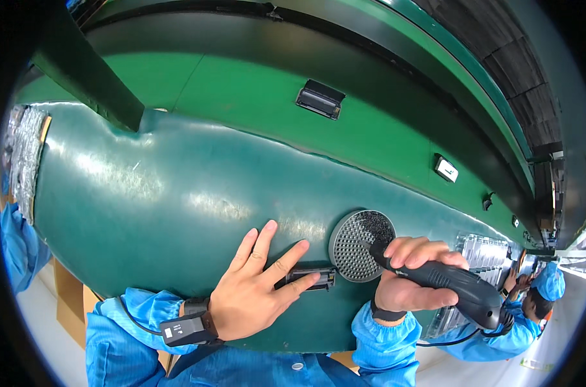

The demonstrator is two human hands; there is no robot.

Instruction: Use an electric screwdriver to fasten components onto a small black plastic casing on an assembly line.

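Observation:
My right hand (412, 277) is wrapped round a black electric screwdriver (457, 287), its cable trailing from the back end. The tool's tip points down into a round grey dish (343, 253) with rows of small bumps. Tiny black pieces, probably screws, gather at the dish's far right side. Left of the dish, my left hand (254, 287) lies with its fingers spread, nothing gripped in it. Its lowest finger rests against a small black rectangular part (325, 278) on the green mat. Part of that piece is hidden under the fingers.
Beyond the mat (131, 193) runs a bright green belt (241, 97) carrying a black part (320, 100) and a white-faced one (446, 169). A green post (106, 87) stands at the left. Clear plastic trays (483, 253) and a co-worker (538, 303) are at the right.

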